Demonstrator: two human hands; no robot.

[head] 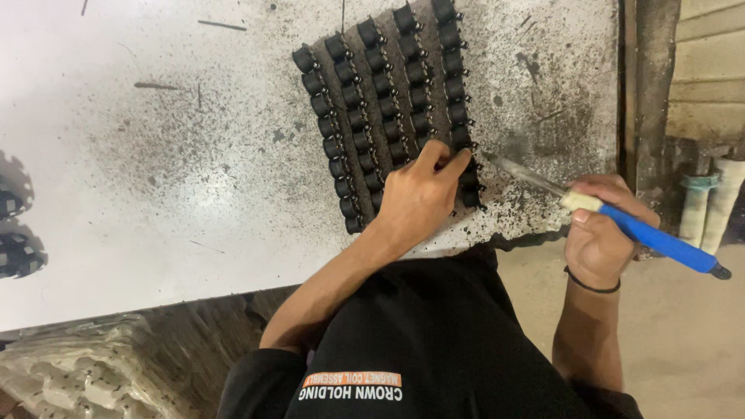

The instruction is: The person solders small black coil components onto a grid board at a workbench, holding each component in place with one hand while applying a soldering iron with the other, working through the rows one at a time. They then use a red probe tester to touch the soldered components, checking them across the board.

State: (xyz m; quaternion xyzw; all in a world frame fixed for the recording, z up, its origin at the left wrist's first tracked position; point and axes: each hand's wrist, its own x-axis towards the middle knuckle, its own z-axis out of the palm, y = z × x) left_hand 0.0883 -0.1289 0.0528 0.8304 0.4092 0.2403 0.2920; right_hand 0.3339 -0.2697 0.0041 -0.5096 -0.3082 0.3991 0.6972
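Note:
My left hand [419,195] rests on the near right corner of a brown board [384,101] that carries several rows of small black cylindrical parts [349,93]; its fingertips press on parts in the right rows. My right hand [601,233] grips a blue-handled soldering iron [656,237], whose thin metal tip [504,164] points left toward the board's right edge, just beside my left fingertips. The parts under my left hand are hidden.
The board lies on a white worktable [155,194] speckled with dark residue. More black parts [15,225] show at the left edge. Pale moulded trays [70,372] lie under the table's front. A wooden post [652,93] and pipes [706,202] stand at right.

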